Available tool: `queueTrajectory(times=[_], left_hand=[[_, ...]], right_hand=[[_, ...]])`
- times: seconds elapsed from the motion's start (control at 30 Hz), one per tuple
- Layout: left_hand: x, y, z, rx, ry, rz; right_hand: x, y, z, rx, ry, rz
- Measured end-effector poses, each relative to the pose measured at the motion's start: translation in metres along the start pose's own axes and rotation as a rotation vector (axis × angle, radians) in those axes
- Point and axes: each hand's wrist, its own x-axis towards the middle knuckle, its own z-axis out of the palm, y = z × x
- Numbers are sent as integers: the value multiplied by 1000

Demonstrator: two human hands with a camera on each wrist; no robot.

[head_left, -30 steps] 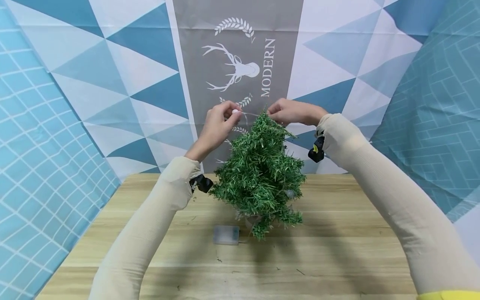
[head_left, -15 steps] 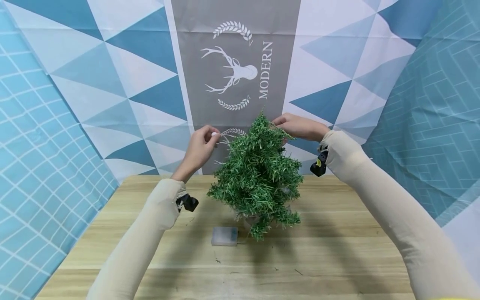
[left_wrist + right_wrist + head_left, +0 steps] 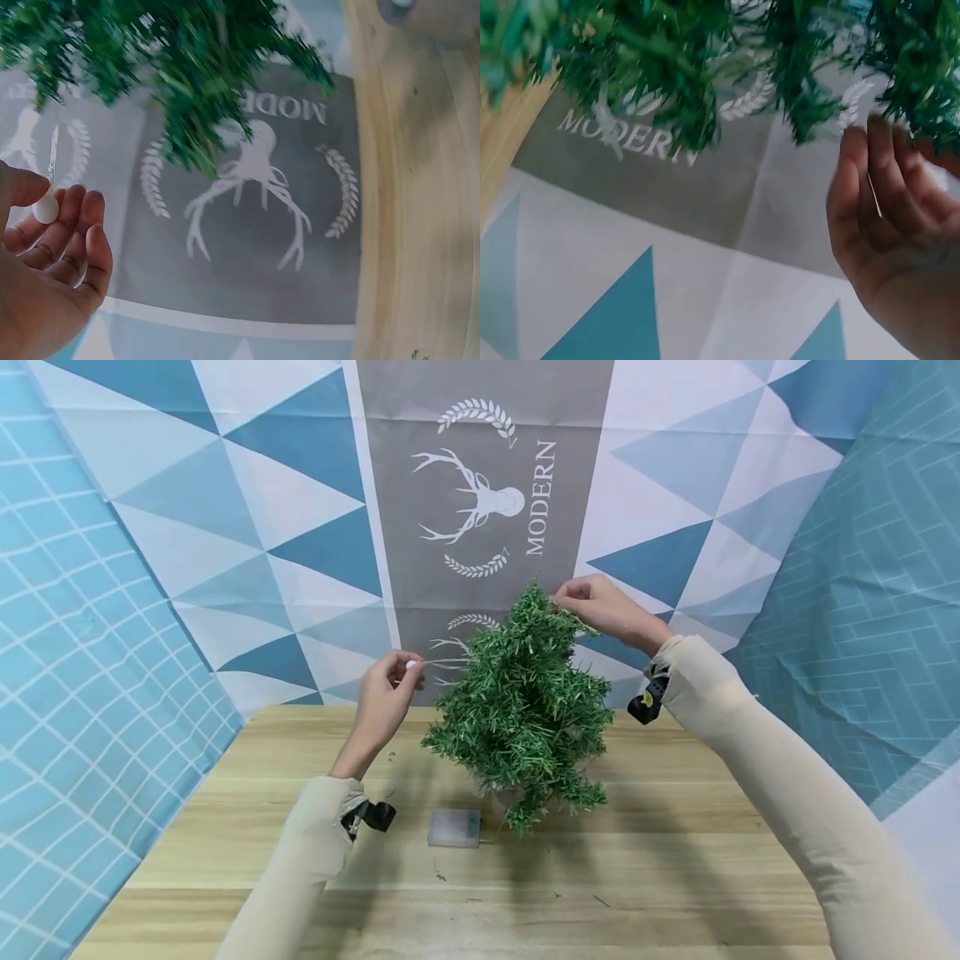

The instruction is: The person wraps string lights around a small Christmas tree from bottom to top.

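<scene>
A small green artificial Christmas tree [image 3: 528,710] stands upright in a pale pot [image 3: 507,797] on the wooden table. My left hand [image 3: 386,693], left of the tree, pinches a small white ball [image 3: 46,208] between thumb and fingers. A thin clear wire [image 3: 446,662] runs from the ball toward the tree, so it looks like a light string. At the treetop, my right hand [image 3: 600,604] has its thumb and fingertips together among the branches. In the right wrist view, something white shows between them; foliage hides most of the grip.
A translucent flat box [image 3: 454,828] with a short lead lies on the table [image 3: 660,885] in front of the pot. Green needle scraps [image 3: 602,901] are scattered nearby. A patterned cloth backdrop [image 3: 480,585] rises close behind the tree, and blue sheets [image 3: 82,635] flank it.
My left hand has moved down and to the left with the white ball, drawing the wire away from the treetop. The right hand has stayed by the top, shifting slightly right and down.
</scene>
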Motion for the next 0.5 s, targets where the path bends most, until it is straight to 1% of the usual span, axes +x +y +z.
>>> queueTrajectory(times=[0.03, 0.13, 0.17, 0.23, 0.3, 0.4, 0.43, 0.5], left_hand=[[-3, 4, -1, -15, 3, 7], [-13, 25, -6, -61, 8, 18], [-16, 32, -8, -74, 9, 26], [-23, 45, -11, -99, 14, 31], [-29, 55, -14, -111, 19, 37], [-36, 64, -16, -117, 15, 40], [-38, 65, -16, -123, 11, 40], [-41, 67, -16, -136, 12, 40]], right_hand=[[-5, -6, 2, -11, 41, -21], [-21, -21, 7, -50, 161, -99], [-27, -23, 10, -71, 211, -121], [-39, -20, 15, -96, 330, -146], [-53, -12, 22, -71, 467, -149], [-81, 1, 38, 1, 701, -151], [-91, 2, 44, 34, 767, -155], [-109, -1, 58, 79, 865, -179]])
